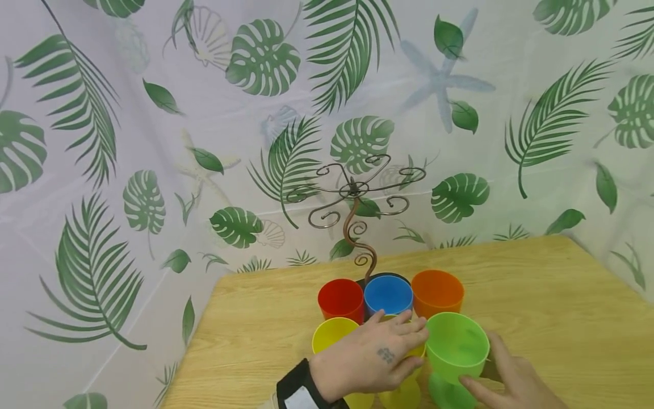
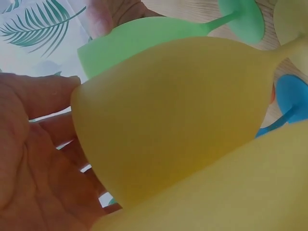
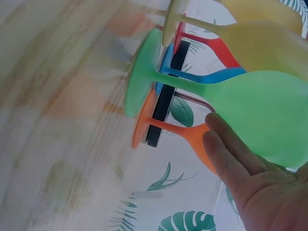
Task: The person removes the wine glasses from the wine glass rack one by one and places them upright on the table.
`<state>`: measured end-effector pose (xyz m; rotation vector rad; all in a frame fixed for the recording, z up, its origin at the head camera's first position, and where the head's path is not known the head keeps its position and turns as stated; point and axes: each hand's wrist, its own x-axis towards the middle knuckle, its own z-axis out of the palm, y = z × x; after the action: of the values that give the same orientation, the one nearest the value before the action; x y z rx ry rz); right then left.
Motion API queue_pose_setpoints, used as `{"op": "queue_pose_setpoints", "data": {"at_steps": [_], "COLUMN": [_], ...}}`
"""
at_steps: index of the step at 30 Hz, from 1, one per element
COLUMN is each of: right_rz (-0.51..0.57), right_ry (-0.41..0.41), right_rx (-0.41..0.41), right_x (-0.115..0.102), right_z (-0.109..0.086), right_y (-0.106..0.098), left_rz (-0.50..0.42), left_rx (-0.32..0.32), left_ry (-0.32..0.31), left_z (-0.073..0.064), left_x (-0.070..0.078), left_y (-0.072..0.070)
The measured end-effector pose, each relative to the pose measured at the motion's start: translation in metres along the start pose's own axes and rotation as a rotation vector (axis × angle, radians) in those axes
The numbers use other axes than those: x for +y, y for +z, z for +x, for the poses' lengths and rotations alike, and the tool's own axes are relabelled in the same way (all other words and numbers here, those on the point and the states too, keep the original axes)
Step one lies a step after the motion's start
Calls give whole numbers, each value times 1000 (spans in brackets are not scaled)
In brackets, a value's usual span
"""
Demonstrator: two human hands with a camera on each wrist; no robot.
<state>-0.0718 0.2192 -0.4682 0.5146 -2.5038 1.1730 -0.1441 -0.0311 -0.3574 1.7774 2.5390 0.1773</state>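
Plastic goblets stand in two rows on the table. In front are a yellow goblet (image 1: 334, 332) at left, a second yellow goblet (image 2: 178, 110) in the middle and a light green goblet (image 1: 457, 343) at right. My left hand (image 1: 373, 352) lies over the middle yellow goblet in the head view, fingers extended. Its thumb touches that rim in the left wrist view. At right, my right hand (image 1: 516, 378) holds the green bowl, thumb in front and fingers along the side. Behind stand red (image 1: 341, 298), blue (image 1: 388, 292) and orange (image 1: 437, 289) goblets.
A brown metal stand (image 1: 357, 227) with curled arms rises behind the goblets, on a black base (image 3: 166, 108). The wooden table (image 1: 265, 295) meets a leaf-printed cloth (image 1: 168, 142) at the back and left.
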Motion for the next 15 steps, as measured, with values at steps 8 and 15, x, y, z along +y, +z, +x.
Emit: {"op": "queue_pose_setpoints", "data": {"at_steps": [8, 15], "right_rz": [26, 4], "right_ry": [-19, 21], "right_rx": [6, -3], "right_x": [0, 1], "right_z": [1, -2], "right_y": [-2, -6], "left_rz": [11, 1], "left_rx": [34, -2], "left_ry": [3, -8], "left_z": [2, 5], "left_x": [0, 2], "left_y": [0, 0]}}
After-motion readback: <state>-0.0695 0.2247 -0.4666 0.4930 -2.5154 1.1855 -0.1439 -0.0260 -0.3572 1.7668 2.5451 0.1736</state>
